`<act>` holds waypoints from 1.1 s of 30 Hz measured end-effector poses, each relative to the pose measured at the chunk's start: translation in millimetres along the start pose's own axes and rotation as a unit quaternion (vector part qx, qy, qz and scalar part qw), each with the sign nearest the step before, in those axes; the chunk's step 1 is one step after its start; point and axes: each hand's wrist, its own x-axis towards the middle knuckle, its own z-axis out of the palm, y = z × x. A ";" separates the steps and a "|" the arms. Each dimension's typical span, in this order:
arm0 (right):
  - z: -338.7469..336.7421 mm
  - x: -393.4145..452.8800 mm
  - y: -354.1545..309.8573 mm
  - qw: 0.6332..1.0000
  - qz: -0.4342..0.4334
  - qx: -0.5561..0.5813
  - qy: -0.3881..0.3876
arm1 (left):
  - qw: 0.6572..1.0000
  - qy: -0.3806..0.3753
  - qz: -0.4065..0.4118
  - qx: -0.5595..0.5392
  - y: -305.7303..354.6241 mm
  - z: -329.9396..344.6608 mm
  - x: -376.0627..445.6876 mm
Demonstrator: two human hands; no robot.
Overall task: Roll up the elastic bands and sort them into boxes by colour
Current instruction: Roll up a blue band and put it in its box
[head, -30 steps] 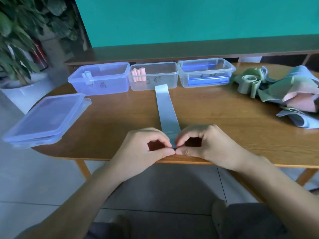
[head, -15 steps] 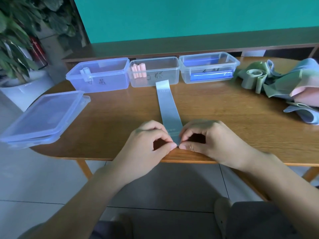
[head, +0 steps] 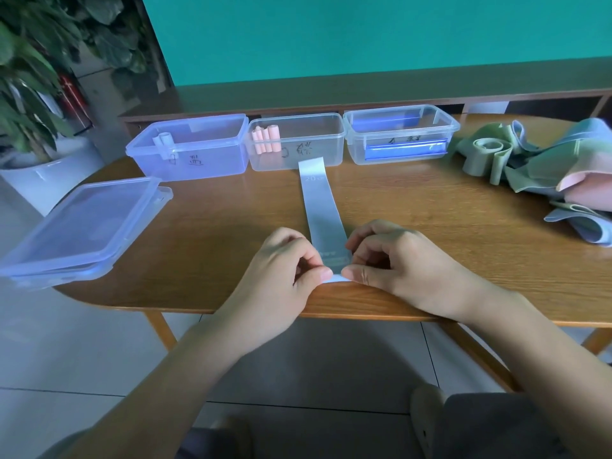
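A pale blue elastic band [head: 319, 203] lies flat on the wooden table [head: 430, 226], running from the middle box toward me. My left hand [head: 281, 270] and my right hand [head: 390, 263] pinch its near end between thumbs and fingertips, close to the table's front edge. Three clear boxes stand in a row at the back: the left box [head: 198, 150] holds one pale rolled band, the middle box [head: 308, 144] holds pink rolls [head: 265, 139], and the right box [head: 400, 137] shows something blue inside.
A heap of loose green, blue and pink bands [head: 543, 170] lies at the right end of the table. A stack of clear lids [head: 79, 226] overhangs the left edge. A potted plant [head: 29, 81] stands on the floor at left.
My hands have shifted a little away from me along the band, still pinching its near end. The view has tilted slightly.
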 end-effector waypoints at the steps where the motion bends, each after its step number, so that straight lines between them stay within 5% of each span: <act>1: -0.5 0.6 -0.4 1.000 0.005 0.006 0.000 | 1.000 0.003 0.002 -0.008 0.5 0.1 0.5; 18: -0.4 0.7 1.8 0.991 -0.125 0.020 -0.037 | 0.997 -0.026 0.075 -0.016 -2.3 -6.6 2.8; 33: -2.7 -1.7 -1.3 0.999 -0.042 0.019 0.011 | 0.998 0.012 0.057 0.023 -1.6 -2.4 6.8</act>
